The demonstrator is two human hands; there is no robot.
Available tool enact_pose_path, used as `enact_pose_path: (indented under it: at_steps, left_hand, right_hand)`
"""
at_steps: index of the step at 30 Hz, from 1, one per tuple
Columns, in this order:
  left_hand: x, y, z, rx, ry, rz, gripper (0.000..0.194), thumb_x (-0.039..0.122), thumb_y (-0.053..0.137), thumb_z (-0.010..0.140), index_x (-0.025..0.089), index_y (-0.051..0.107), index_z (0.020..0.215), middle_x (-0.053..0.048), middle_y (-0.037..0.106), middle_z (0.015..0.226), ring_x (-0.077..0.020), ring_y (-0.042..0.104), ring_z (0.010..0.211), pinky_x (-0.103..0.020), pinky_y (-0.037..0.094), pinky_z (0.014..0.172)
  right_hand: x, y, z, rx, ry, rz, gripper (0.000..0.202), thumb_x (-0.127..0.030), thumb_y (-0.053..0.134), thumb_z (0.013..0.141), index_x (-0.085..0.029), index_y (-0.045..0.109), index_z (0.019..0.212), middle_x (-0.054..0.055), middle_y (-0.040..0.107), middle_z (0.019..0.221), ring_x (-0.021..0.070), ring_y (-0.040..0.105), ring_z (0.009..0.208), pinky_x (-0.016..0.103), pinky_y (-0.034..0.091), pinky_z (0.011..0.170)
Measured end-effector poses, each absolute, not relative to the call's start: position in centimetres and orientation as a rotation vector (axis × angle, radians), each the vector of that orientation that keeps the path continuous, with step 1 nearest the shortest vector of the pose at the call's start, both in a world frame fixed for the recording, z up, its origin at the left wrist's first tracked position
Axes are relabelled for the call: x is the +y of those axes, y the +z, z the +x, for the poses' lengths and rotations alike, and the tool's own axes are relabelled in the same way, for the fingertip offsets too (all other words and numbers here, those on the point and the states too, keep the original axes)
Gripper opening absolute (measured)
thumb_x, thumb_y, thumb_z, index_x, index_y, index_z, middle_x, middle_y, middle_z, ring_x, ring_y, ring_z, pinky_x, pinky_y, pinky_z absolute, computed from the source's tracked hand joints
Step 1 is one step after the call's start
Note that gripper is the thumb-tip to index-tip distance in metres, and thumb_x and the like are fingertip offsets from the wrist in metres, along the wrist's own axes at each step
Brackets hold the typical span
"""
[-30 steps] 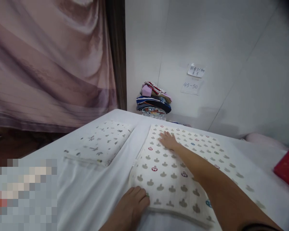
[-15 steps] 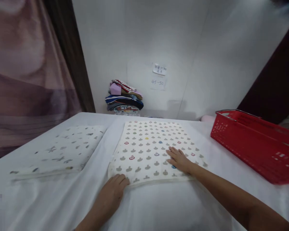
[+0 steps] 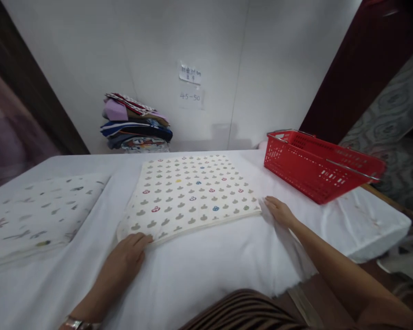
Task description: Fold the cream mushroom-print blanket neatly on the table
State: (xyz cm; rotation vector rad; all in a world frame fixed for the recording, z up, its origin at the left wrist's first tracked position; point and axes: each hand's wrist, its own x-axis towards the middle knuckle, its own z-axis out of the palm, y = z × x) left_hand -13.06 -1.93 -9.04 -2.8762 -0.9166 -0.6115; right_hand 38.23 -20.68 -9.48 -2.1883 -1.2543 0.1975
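On the white-draped surface point(image 3: 199, 266): one cream rectangular cloth with grey mushroom-like print point(image 3: 189, 192), spread flat. Left hand point(image 3: 125, 256): fingers together at its near-left corner, pinch unclear. Right hand point(image 3: 280, 213): fingers loosely extended, empty, beside near-right corner. Risk: creasing from left-hand drag.

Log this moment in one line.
left hand: at cloth near-left corner | right hand: beside near-right corner | basket: right of cloth

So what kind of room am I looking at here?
Probably a small workroom for handling cloth: a patterned cloth lies flat on a white-covered table, more folded fabrics are stacked by the wall, and a handwritten "45-50" sign hangs above.
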Motion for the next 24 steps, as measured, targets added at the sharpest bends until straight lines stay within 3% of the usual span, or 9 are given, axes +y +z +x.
enact_pose_path:
  at_steps: [5,14,24]
  left_hand:
    - [-1.8,-8.7,-13.1,-0.806,-0.514,-2.833,0.033,0.014,0.039,0.079,0.017,0.063,0.101,-0.009,0.066,0.098,-0.0229,0.061,0.092,-0.036,0.050,0.081]
    - [-2.3,-7.7,-11.9,-0.866,-0.319,-2.864,0.037,0.019,0.038,0.081,0.016,0.062,0.110,-0.012,0.065,0.109,-0.0280,0.060,0.100,-0.044,0.049,0.085]
    - [-2.6,-8.0,-10.3,-0.871,-0.379,-2.897,0.036,0.024,0.037,0.085,0.016,0.063,0.109,-0.012,0.065,0.107,-0.0264,0.060,0.099,-0.042,0.048,0.087]
  right_hand:
    - [-22.1,-9.1,37.2,-1.351,0.016,-1.959,0.031,-0.036,0.047,0.085,-0.022,0.068,0.102,0.008,0.067,0.110,0.0245,0.060,0.104,0.044,0.047,0.094]
    - [-22.5,-9.0,35.3,-1.833,-0.145,-1.828,0.033,-0.014,0.048,0.084,-0.024,0.063,0.111,0.008,0.060,0.113,0.0227,0.053,0.106,0.041,0.048,0.090]
    - [-21.7,-8.3,36.4,-2.085,-0.234,-1.982,0.029,-0.020,0.043,0.092,-0.024,0.064,0.113,0.009,0.059,0.110,0.0217,0.052,0.101,0.032,0.046,0.078]
